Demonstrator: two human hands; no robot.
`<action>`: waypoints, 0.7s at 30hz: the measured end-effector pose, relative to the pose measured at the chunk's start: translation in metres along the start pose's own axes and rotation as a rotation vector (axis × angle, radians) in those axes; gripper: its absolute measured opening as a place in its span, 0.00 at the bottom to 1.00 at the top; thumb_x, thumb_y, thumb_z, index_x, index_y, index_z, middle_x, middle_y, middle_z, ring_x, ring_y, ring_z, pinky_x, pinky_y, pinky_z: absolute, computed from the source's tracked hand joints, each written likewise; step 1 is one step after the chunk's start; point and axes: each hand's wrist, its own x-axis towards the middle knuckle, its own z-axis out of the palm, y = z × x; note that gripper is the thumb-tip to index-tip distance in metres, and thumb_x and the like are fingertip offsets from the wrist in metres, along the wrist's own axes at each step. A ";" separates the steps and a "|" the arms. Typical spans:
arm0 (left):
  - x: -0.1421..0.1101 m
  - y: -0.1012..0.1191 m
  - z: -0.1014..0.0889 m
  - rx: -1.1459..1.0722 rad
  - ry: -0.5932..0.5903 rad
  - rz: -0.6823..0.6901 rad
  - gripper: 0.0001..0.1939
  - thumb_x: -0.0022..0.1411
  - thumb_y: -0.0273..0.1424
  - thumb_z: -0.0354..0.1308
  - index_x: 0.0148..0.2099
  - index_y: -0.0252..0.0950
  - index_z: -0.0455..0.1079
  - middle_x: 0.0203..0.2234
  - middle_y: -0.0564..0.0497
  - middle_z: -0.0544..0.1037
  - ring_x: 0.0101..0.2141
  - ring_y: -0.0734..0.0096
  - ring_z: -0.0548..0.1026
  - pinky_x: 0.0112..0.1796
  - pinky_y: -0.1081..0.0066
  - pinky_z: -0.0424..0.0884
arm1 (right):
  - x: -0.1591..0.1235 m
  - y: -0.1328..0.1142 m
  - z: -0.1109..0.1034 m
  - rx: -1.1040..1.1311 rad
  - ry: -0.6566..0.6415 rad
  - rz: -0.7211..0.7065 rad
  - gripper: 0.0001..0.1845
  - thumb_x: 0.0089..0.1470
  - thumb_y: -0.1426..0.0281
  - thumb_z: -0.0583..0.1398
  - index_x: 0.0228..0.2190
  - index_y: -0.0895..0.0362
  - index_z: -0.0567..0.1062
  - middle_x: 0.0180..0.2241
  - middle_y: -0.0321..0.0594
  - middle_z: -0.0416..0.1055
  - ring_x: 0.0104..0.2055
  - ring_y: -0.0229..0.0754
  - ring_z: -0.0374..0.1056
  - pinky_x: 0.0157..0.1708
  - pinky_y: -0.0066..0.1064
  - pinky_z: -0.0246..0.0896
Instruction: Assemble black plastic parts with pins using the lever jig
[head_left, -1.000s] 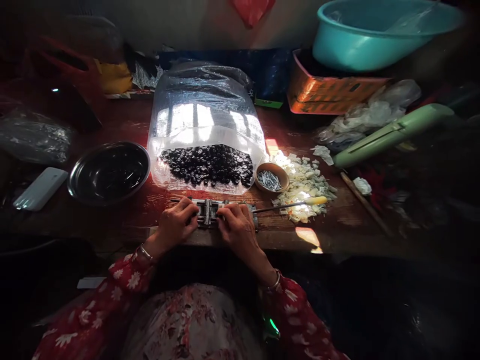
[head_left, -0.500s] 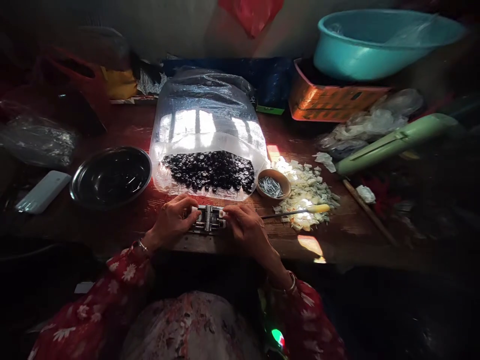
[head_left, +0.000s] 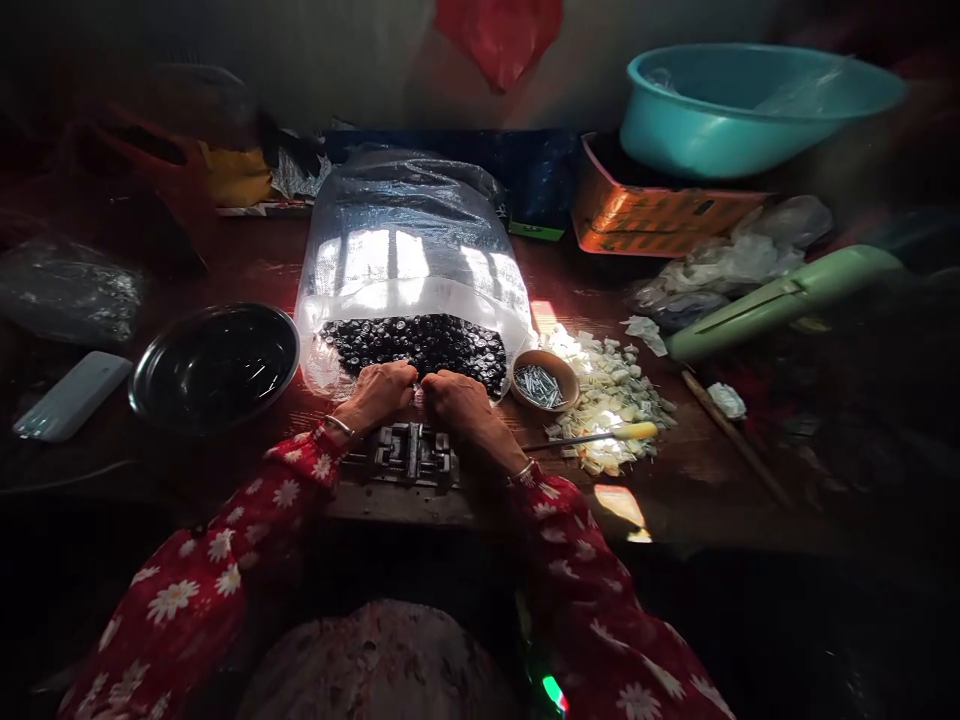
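My left hand [head_left: 384, 388] reaches over the near edge of a heap of small black round pieces [head_left: 409, 340], which lies in the mouth of a translucent plastic bag [head_left: 420, 260]. Close beside it, my right hand [head_left: 456, 398] is at the same edge. Both hands have curled, closed fingers; their tips are against the heap, and what they pinch is hidden. A metal jig [head_left: 412, 455] with a central bar and two side slots is fixed at the table's front edge, just below my hands. Neither hand touches it.
Right of the bag stand a small bowl of metal pins [head_left: 541, 386], a pile of whitish pieces [head_left: 619, 390] and a yellow-handled screwdriver [head_left: 636, 431]. A dark metal bowl [head_left: 214, 370] and a white phone-like object [head_left: 73, 396] lie left. Behind are an orange basket [head_left: 667, 215] and turquoise basin [head_left: 750, 120].
Both hands have left the jig, where each held a small white piece, and moved forward to the black pieces. The white pieces no longer show there. The view has shifted slightly.
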 end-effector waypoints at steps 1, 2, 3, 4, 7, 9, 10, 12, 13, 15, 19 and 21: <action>-0.001 0.000 0.000 -0.002 0.000 -0.003 0.11 0.66 0.30 0.56 0.45 0.37 0.79 0.42 0.44 0.81 0.41 0.58 0.80 0.38 0.67 0.68 | -0.003 0.003 0.001 0.025 0.015 0.006 0.12 0.68 0.70 0.57 0.45 0.51 0.81 0.45 0.42 0.80 0.44 0.45 0.74 0.36 0.32 0.56; -0.002 0.000 0.000 -0.005 0.001 -0.006 0.11 0.66 0.30 0.56 0.46 0.37 0.79 0.42 0.44 0.81 0.41 0.58 0.80 0.37 0.66 0.68 | -0.006 0.006 0.002 0.068 0.041 0.018 0.11 0.68 0.70 0.57 0.46 0.51 0.80 0.45 0.41 0.80 0.44 0.45 0.74 0.37 0.32 0.57; -0.003 0.000 0.000 -0.009 0.004 -0.008 0.11 0.65 0.30 0.56 0.46 0.36 0.78 0.42 0.44 0.80 0.40 0.59 0.80 0.37 0.66 0.68 | -0.010 0.009 0.002 0.127 0.073 0.033 0.10 0.67 0.69 0.58 0.46 0.51 0.79 0.43 0.41 0.81 0.43 0.45 0.74 0.38 0.32 0.57; -0.005 -0.001 0.000 -0.014 0.006 -0.007 0.11 0.65 0.30 0.56 0.46 0.37 0.78 0.42 0.45 0.80 0.40 0.59 0.79 0.37 0.67 0.68 | -0.015 0.013 0.003 0.198 0.112 0.047 0.09 0.67 0.68 0.59 0.46 0.51 0.78 0.42 0.40 0.81 0.42 0.46 0.74 0.38 0.32 0.58; -0.007 -0.003 -0.001 -0.029 0.014 0.001 0.10 0.65 0.30 0.57 0.46 0.37 0.78 0.43 0.46 0.80 0.40 0.61 0.79 0.37 0.67 0.67 | -0.033 0.021 0.006 0.417 0.245 0.046 0.06 0.64 0.67 0.62 0.42 0.52 0.77 0.37 0.39 0.79 0.39 0.46 0.72 0.39 0.34 0.60; -0.008 -0.003 -0.001 -0.031 0.016 0.009 0.10 0.66 0.30 0.56 0.46 0.37 0.77 0.43 0.46 0.80 0.40 0.61 0.79 0.37 0.67 0.67 | -0.047 0.022 0.007 0.533 0.319 -0.016 0.04 0.63 0.67 0.63 0.39 0.52 0.77 0.38 0.39 0.78 0.40 0.46 0.71 0.41 0.35 0.62; -0.008 -0.004 -0.002 -0.029 0.014 0.012 0.10 0.65 0.30 0.56 0.46 0.37 0.78 0.43 0.46 0.80 0.40 0.60 0.79 0.37 0.67 0.67 | -0.054 0.020 0.007 0.578 0.344 -0.054 0.03 0.63 0.67 0.63 0.39 0.52 0.77 0.37 0.39 0.77 0.40 0.47 0.70 0.41 0.36 0.62; -0.007 -0.003 -0.003 -0.021 0.003 0.023 0.10 0.64 0.28 0.57 0.45 0.36 0.78 0.43 0.44 0.80 0.39 0.59 0.79 0.36 0.66 0.66 | -0.068 0.016 0.008 0.633 0.367 -0.133 0.02 0.63 0.67 0.63 0.38 0.52 0.76 0.37 0.39 0.76 0.40 0.47 0.70 0.43 0.37 0.63; -0.007 -0.002 -0.003 -0.016 -0.004 0.029 0.10 0.63 0.28 0.57 0.44 0.35 0.79 0.43 0.44 0.80 0.38 0.59 0.79 0.35 0.66 0.65 | -0.074 0.013 0.008 0.638 0.374 -0.169 0.02 0.64 0.68 0.63 0.39 0.52 0.76 0.37 0.38 0.77 0.41 0.47 0.70 0.44 0.38 0.64; -0.006 -0.001 -0.005 -0.010 -0.015 0.042 0.10 0.62 0.26 0.57 0.42 0.35 0.79 0.41 0.43 0.80 0.37 0.58 0.79 0.34 0.66 0.65 | -0.084 0.007 0.011 0.601 0.377 -0.227 0.02 0.64 0.70 0.63 0.40 0.52 0.77 0.38 0.39 0.78 0.42 0.48 0.69 0.46 0.40 0.64; -0.007 -0.001 -0.010 -0.039 -0.007 0.056 0.09 0.62 0.26 0.58 0.40 0.35 0.81 0.39 0.44 0.81 0.37 0.60 0.79 0.34 0.67 0.66 | -0.094 0.001 0.020 0.435 0.380 -0.235 0.03 0.65 0.71 0.63 0.40 0.52 0.78 0.42 0.42 0.78 0.46 0.52 0.66 0.49 0.44 0.63; -0.011 -0.004 -0.013 -0.068 0.018 0.053 0.09 0.63 0.27 0.59 0.42 0.36 0.81 0.39 0.46 0.82 0.38 0.61 0.79 0.36 0.68 0.68 | -0.095 -0.001 0.024 0.381 0.394 -0.201 0.02 0.65 0.71 0.64 0.39 0.52 0.79 0.43 0.43 0.78 0.47 0.52 0.65 0.50 0.44 0.63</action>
